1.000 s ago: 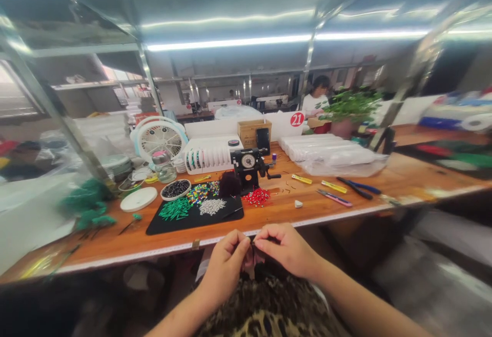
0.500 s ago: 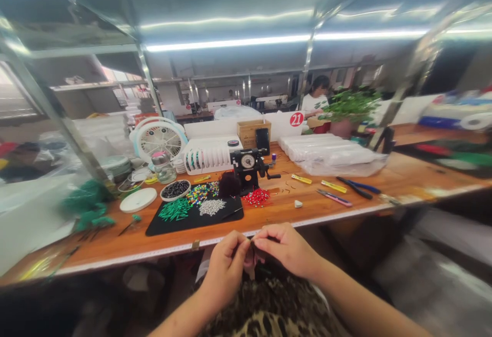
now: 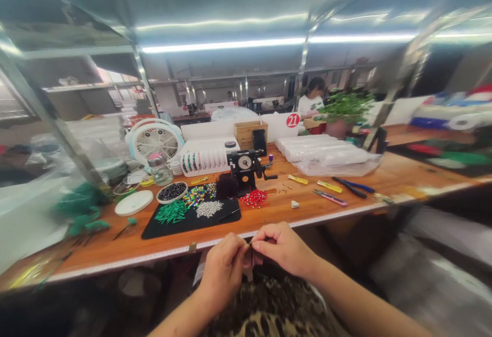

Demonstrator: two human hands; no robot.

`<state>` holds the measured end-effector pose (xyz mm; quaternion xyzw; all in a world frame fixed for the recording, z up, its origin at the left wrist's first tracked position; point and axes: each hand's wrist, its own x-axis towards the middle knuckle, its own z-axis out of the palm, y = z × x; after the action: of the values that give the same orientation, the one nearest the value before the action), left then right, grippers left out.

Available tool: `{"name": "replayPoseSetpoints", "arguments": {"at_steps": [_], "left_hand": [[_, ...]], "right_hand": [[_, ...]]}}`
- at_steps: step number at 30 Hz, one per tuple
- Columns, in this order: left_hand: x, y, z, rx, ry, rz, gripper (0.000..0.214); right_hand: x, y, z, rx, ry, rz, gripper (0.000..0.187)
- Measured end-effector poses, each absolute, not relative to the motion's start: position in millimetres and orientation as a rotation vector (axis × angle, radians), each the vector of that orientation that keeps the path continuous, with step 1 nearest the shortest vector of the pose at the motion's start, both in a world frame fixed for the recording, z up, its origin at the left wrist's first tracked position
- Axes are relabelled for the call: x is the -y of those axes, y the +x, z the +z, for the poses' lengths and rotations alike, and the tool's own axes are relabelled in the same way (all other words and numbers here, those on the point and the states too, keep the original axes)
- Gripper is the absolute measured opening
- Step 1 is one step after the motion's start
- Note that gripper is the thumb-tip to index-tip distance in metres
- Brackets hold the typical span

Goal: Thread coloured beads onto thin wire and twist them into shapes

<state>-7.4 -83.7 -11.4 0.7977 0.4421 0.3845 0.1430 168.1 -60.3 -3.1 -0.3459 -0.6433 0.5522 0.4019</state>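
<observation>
My left hand (image 3: 224, 266) and my right hand (image 3: 283, 251) meet just below the front edge of the table, above my lap. Both are pinched closed, fingertips nearly touching, around something small and dark that I cannot make out. Beyond them on the table lies a black mat (image 3: 154, 230) with green tube-like pieces (image 3: 171, 212), silvery beads (image 3: 209, 209) and mixed coloured beads (image 3: 195, 196). Red beads (image 3: 253, 198) are heaped to the right of the mat. Behind them stands a black hand-cranked winding machine (image 3: 245, 168) with a dial.
Pliers (image 3: 351, 187), a pink-handled tool (image 3: 329, 197) and yellow pieces (image 3: 329, 187) lie on the right of the wooden table (image 3: 303, 216). A dish of black beads (image 3: 172, 192), a white lid (image 3: 134, 203) and a fan (image 3: 156, 141) stand left. Plastic-wrapped white rolls (image 3: 326, 153) lie at the back.
The whole view has shifted slightly, with the table things a little further left. My hands stay pinched together in nearly the same place, the left one turned slightly.
</observation>
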Motion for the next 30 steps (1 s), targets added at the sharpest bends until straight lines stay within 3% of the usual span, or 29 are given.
{"name": "replayPoseSetpoints", "arguments": {"at_steps": [12,16,30], "left_hand": [[87,4,10,-1.086,1.354,1.032,0.034],[85,5,11,-1.064,1.237,1.018,0.035],[87,9,22,-1.085,0.921,0.988,0.025]], "right_hand": [[63,171,-1,1.798,-0.833,1.221,0.022],[64,173,0,1.786,-0.864,1.235,0.016],[63,171,2,1.965,-0.855,0.924,0.019]]}}
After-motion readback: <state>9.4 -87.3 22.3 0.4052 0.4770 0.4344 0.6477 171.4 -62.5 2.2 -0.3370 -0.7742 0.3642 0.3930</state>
